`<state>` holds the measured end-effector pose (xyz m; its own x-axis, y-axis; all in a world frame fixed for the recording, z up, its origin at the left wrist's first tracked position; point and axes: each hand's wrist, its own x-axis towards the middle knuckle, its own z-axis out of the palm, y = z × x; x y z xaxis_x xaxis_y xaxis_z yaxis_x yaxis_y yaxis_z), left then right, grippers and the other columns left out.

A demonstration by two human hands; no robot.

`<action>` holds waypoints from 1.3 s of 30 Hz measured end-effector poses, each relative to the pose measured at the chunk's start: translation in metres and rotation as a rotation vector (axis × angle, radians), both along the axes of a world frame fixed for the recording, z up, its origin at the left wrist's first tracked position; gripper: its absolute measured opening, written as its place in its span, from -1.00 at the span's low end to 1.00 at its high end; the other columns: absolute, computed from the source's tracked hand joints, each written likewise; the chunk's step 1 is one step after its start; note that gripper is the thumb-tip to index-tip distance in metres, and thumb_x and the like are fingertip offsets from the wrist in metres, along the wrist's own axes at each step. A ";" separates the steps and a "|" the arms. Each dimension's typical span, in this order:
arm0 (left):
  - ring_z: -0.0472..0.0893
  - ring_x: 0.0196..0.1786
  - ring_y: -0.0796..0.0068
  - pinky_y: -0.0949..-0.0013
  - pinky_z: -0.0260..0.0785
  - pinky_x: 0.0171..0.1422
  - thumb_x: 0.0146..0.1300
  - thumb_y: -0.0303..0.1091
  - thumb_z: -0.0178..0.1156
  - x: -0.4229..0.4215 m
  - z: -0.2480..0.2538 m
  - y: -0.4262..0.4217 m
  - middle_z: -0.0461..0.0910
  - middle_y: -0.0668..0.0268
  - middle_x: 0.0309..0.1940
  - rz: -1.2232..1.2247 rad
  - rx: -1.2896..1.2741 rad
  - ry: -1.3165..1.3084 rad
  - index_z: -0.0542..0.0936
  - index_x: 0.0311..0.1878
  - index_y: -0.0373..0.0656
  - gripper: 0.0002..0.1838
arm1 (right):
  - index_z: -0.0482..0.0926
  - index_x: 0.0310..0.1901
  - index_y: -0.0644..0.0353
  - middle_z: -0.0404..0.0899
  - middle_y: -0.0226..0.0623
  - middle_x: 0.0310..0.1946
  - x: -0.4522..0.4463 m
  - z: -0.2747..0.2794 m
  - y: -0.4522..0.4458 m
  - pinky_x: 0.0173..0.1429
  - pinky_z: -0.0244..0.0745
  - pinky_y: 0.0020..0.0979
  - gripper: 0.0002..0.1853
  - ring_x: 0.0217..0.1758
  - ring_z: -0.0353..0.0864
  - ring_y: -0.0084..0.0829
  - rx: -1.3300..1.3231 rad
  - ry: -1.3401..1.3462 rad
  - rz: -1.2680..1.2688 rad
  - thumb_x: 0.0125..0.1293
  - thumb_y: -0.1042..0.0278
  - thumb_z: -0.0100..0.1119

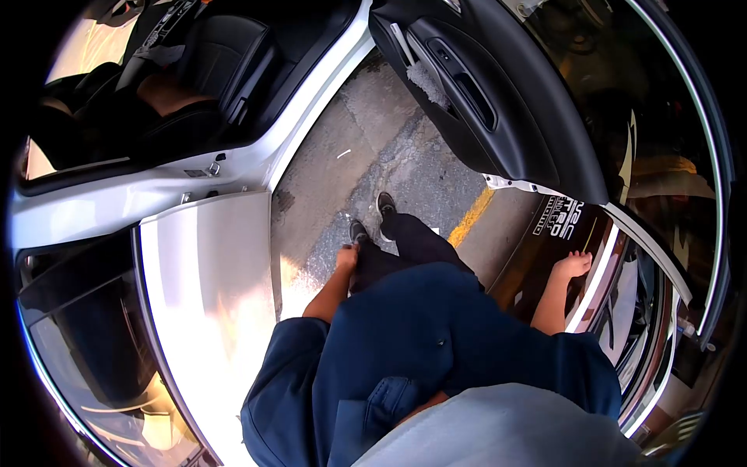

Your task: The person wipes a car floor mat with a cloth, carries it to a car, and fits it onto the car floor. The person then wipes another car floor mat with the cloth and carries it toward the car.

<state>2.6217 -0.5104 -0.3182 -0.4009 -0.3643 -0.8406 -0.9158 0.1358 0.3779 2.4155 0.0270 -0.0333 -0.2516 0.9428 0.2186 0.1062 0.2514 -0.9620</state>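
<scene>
My left hand [347, 257] hangs beside my dark trouser leg, its fingers curled together; anything inside them is too small to make out. Out to the right, my right hand [574, 265] is raised with its fingers partly bent and apart, and nothing shows in it. It is near the white edge and stickered dark side of a car. Ahead of me a black inner door panel [513, 101] stands open, with a grey fluffy item [427, 84] in its pocket. A white door panel [206, 288] is to the left of my left hand.
Inside the white car, a person [167, 93] sits near a black seat [226, 58]. Grey pavement [334, 148] with a yellow line [471, 217] lies under my shoes. White lettering [555, 218] marks the dark surface at right.
</scene>
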 end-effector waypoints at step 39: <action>0.57 -0.54 0.44 0.35 0.38 -0.52 0.22 -0.15 0.27 0.240 0.004 0.052 0.59 0.28 -0.54 0.342 0.241 0.188 0.57 -0.27 -0.22 -0.71 | 0.16 0.33 0.33 0.09 -0.02 0.40 0.110 0.252 -0.317 0.45 0.05 -0.18 -0.49 0.48 0.09 -0.25 0.250 0.830 1.670 0.48 0.20 -0.13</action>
